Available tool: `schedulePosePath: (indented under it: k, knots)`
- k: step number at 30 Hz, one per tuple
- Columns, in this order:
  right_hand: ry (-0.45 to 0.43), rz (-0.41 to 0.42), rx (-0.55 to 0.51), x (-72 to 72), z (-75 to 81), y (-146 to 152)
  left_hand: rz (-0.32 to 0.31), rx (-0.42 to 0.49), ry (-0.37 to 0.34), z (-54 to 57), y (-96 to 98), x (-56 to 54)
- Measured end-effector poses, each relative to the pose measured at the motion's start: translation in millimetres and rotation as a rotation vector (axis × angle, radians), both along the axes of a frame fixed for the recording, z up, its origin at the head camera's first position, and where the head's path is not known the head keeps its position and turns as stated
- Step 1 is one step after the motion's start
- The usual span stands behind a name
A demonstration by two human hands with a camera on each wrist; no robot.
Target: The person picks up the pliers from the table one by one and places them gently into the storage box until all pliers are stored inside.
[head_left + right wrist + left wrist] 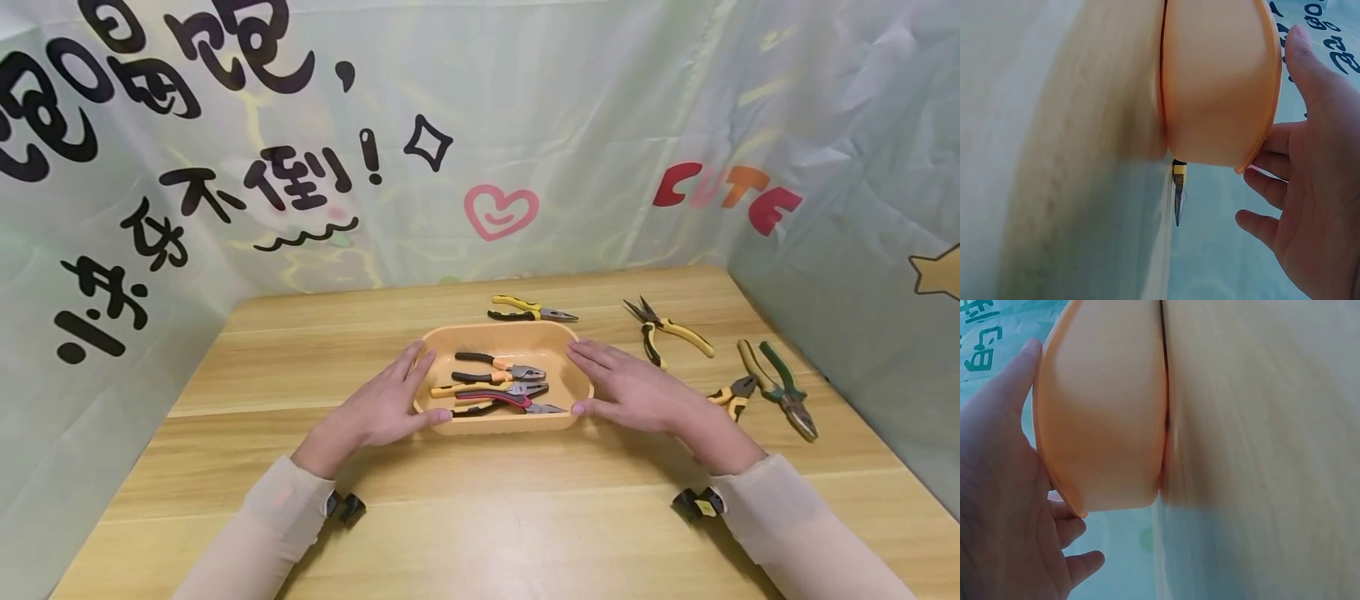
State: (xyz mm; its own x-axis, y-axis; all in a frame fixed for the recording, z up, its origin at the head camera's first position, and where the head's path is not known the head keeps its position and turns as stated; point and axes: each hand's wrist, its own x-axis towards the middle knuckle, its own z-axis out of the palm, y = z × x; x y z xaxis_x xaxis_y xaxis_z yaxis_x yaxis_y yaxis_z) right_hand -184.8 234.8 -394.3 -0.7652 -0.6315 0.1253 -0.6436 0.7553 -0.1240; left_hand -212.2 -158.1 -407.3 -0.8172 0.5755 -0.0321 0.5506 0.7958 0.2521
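Note:
A light orange plastic basin [510,423] stands on the table, several pliers lying inside. Its left end is held by my left hand [386,404], thumb at the near rim and fingers at the far corner. My right hand [633,387] holds the opposite end in a mirrored way, fingertips over the rim. Among the tools in the basin are orange-and-black pliers [504,375] and red-and-black needle-nose pliers [517,400] nearest me. Each wrist view shows the basin's outer wall, with the left hand [1010,469] and right hand [1322,169] along its rim.
Behind the basin lie yellow-and-black needle-nose pliers [536,311]. On the right are another spread yellow-and-black pair [660,325], small yellow-handled pliers [738,392] partly hidden by my right arm, and green-handled pliers [787,396]. Printed cloth [585,150] hangs around the wooden table [262,367].

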Motion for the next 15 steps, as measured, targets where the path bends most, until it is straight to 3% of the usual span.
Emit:
schedulePosePath:
  k: [15]
  knots:
    - [-0.025, -0.027, 0.009, -13.6, 9.3, 1.3, 0.003, -0.013, -0.006, -0.7, -1.1, 0.4]
